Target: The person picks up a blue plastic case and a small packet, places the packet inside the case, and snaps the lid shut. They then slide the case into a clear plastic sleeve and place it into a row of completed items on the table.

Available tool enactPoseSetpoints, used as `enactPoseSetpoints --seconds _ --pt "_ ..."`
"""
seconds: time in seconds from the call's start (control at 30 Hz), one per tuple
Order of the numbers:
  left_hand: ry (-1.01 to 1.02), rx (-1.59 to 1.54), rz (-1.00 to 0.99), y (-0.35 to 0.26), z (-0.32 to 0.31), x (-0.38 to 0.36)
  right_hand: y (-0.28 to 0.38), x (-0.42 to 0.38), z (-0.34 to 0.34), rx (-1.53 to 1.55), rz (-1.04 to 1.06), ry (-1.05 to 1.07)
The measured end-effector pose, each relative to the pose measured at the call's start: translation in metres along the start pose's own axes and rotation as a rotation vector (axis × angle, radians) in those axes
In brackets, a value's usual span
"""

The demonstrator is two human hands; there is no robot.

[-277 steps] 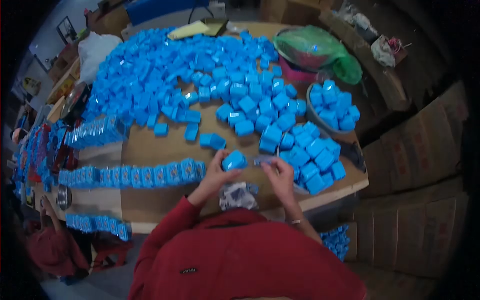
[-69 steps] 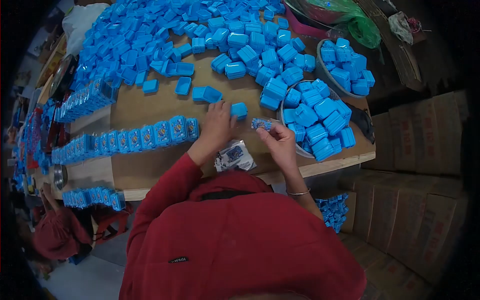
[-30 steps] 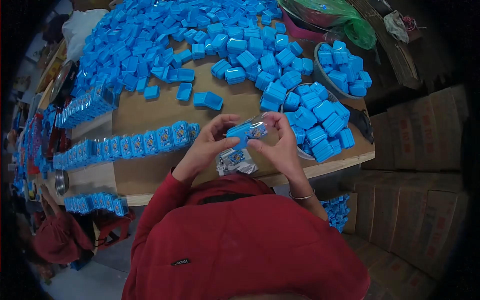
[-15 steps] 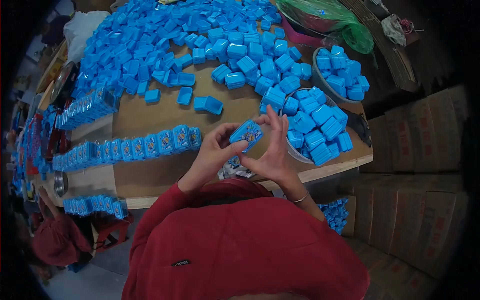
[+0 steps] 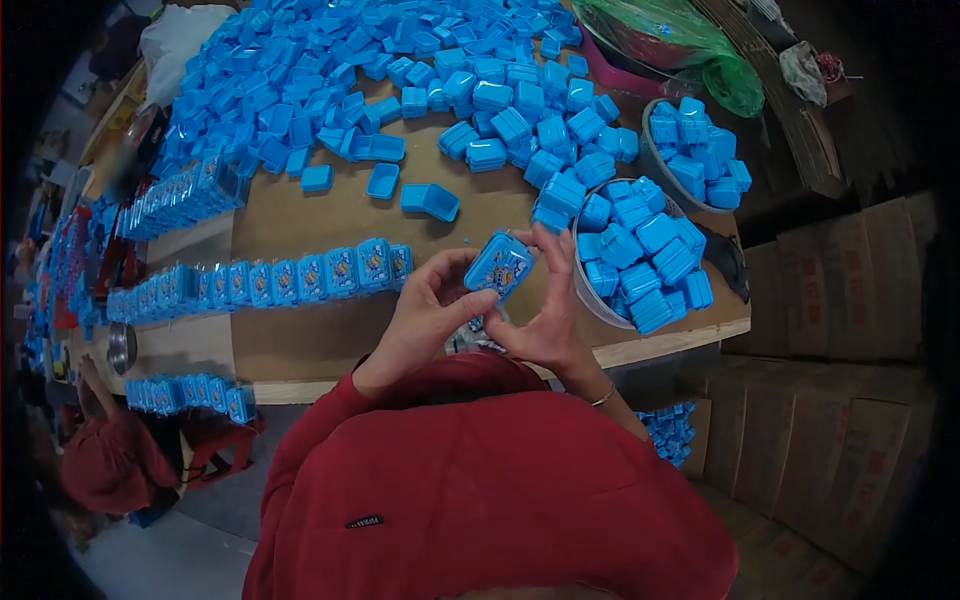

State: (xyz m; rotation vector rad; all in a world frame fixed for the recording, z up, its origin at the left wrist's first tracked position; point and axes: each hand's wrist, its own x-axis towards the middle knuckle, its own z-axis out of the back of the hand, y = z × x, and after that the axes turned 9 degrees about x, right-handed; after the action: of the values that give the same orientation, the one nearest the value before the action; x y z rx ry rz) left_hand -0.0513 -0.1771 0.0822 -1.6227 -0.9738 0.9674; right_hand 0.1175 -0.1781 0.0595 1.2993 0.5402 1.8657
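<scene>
Between my two hands is a small blue box [image 5: 500, 264] with a colourful printed sticker on its face. My left hand [image 5: 428, 312] is closed on it, thumb across the lower edge. My right hand [image 5: 550, 300] touches the box's right side with its fingertips, thumb below it. To the left runs a row of stickered blue boxes [image 5: 312, 278] standing on edge. Beyond my hands lies an open blue box [image 5: 430, 200]. Right of my right hand, closed plain blue boxes [image 5: 640, 245] fill a round container.
A large heap of blue box shells [image 5: 300, 90] covers the far table. Another filled basin [image 5: 692, 150] stands at the right, beside green plastic [image 5: 690, 45]. Cardboard cartons [image 5: 840, 290] are stacked at the right. A person in red [image 5: 112, 465] is at lower left.
The view has shifted slightly, so the table's things appear a little further right. My right fingers have folded down closer to the box, which stays in my left hand.
</scene>
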Motion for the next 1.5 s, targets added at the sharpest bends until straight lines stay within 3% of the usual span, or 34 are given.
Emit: enactPoseSetpoints --seconds 0.2,0.3,0.4,0.5,0.63,0.77,0.83,1.13,1.2,1.23,1.27,1.33,1.47,1.5 --pt "0.023 -0.037 0.0 0.002 0.006 -0.006 0.007 -0.001 0.001 0.0 -0.033 0.068" --pt "-0.082 -0.124 -0.009 -0.006 0.022 -0.03 0.013 0.002 0.0 0.195 -0.126 0.099" --pt "-0.446 0.052 -0.01 -0.015 0.069 -0.062 -0.007 0.0 -0.004 0.225 -0.094 0.027" --pt "-0.795 -0.004 -0.078 -0.016 0.137 -0.099 -0.025 -0.003 -0.005 0.287 -0.211 0.028" --pt "-1.015 -0.288 -0.131 0.004 0.239 -0.138 -0.042 0.0 -0.014 0.14 -0.386 0.216" --pt "-1.192 -0.235 -0.13 0.008 0.293 -0.138 -0.074 -0.018 -0.026 0.027 -0.447 0.301" --pt "-1.209 -0.198 -0.071 0.013 0.309 -0.136 -0.08 -0.025 -0.024 -0.124 -0.456 0.384" --pt "-1.268 -0.041 0.026 0.023 0.32 -0.136 -0.073 -0.039 -0.02 -0.026 -0.593 0.506" --pt "-1.469 0.093 0.167 0.004 0.291 -0.13 -0.059 -0.029 -0.017 -0.063 -0.503 0.494" --pt "-1.563 0.317 -0.052 0.009 0.281 -0.126 -0.057 -0.028 -0.015 0.061 -0.683 0.469" --pt "-1.644 0.537 -0.271 0.014 0.271 -0.123 -0.058 -0.029 -0.014 0.108 -0.706 0.43" --pt "-1.516 0.619 -0.411 0.0 0.232 -0.113 -0.064 -0.037 -0.015 0.208 -0.761 0.37" --pt "-0.996 0.748 -0.401 -0.024 0.138 -0.078 -0.067 -0.037 -0.01 -0.038 -0.219 0.446" --pt "-0.813 0.778 -0.378 -0.027 0.115 -0.07 -0.065 -0.038 -0.008 -0.054 -0.219 0.445"
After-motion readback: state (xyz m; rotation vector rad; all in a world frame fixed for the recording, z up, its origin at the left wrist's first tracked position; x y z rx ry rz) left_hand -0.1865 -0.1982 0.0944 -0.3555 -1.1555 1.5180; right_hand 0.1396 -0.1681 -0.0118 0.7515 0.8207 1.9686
